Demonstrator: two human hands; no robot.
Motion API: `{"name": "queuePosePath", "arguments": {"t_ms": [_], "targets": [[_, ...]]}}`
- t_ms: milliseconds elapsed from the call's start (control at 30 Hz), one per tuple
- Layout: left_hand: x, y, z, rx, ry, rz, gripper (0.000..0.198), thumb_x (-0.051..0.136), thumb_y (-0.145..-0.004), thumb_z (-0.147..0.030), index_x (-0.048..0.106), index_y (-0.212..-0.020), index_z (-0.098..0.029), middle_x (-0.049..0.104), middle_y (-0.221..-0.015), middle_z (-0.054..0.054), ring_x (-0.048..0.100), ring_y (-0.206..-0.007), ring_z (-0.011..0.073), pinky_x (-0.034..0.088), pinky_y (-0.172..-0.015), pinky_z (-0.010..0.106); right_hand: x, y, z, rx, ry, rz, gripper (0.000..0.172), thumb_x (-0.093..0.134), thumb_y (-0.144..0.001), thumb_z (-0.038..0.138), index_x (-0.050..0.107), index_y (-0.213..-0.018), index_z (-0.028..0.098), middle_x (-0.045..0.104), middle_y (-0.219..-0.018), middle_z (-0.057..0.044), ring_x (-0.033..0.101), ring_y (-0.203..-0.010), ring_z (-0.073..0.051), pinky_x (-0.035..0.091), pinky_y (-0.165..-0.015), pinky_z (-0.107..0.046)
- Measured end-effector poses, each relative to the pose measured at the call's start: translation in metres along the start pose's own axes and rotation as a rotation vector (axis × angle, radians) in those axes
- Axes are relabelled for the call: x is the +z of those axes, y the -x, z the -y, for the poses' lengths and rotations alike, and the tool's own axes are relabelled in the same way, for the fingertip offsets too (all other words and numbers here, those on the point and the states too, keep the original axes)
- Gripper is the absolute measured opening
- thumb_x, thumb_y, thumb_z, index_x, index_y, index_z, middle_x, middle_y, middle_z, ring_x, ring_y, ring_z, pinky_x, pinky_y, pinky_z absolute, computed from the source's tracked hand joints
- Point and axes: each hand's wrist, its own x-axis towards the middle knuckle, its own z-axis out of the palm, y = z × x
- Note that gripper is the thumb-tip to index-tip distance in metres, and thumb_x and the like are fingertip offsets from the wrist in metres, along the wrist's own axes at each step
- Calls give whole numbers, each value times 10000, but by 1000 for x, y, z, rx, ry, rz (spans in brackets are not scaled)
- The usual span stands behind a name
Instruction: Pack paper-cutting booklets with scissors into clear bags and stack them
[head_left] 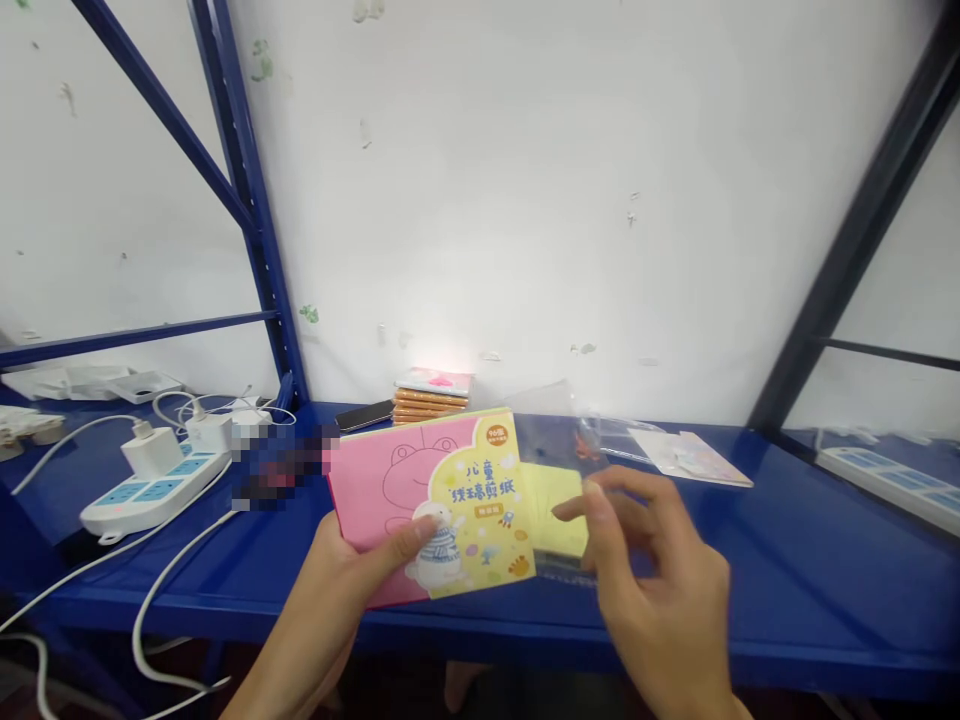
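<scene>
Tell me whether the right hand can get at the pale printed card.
Probably yes: the right hand is just in front of the pale printed card, with only bare blue shelf between them. The clear plastic bag lies to the card's left, out of the way.

Pink-and-yellow children's paper-cutting book (431, 505), frog outline on its cover, tilted, gripped by the left hand (330, 590), clear plastic sleeve (555, 440) with yellow paper (551, 510) beside it, near the right hand (660, 590)

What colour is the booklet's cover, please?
The cover is pink and yellow, best in the head view.
</scene>
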Motion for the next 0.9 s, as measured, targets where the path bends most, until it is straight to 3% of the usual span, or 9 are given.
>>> {"name": "queuePosePath", "arguments": {"t_ms": [133, 233, 333, 500, 900], "targets": [[-10, -7, -7, 49, 8, -35, 777, 920, -645, -370, 654, -1345, -162, 728, -1260, 143, 721, -1083, 393, 634, -892, 461, -12, -5, 10, 117, -155, -85, 222, 607, -943, 494, 586, -972, 276, 721, -696, -14, 540, -412, -144, 446, -407, -280], [-17, -11, -8, 55, 28, -22, 817, 912, -669, -363, 606, -1404, -177, 716, -1282, 146, 717, -1097, 384, 626, -911, 457, -17, -11, 7, 171, -276, -58, 257, 618, -935, 516, 589, -944, 261, 718, -673, -19, 477, -344, -115, 383, -323, -243], [-20, -12, -5, 69, 52, -14, 818, 898, -691, -375, 589, -1422, -180, 698, -1311, 151, 703, -1125, 391, 625, -913, 461, -16, -14, -1, 198, -347, 9, 284, 623, -929, 535, 600, -961, 254, 733, -690, -28, 495, -330, -115, 378, -303, -226], [-19, -13, 0, 72, 112, -22, 829, 873, -738, -345, 527, -1478, -204, 675, -1352, 145, 678, -1180, 375, 622, -932, 436, -11, -14, -9, 233, -372, 96, 313, 617, -924, 558, 612, -965, 248, 744, -717, -28, 522, -346, -108, 381, -313, -205], [-23, -13, -3, 3, 68, 56, 753, 875, -725, -355, 600, -1409, -206, 681, -1338, 142, 694, -1144, 392, 635, -887, 428, -11, -19, -11, 240, -259, 76, 335, 577, -941, 570, 636, -967, 241, 726, -766, -33, 516, -396, -106, 420, -355, -218]]}}
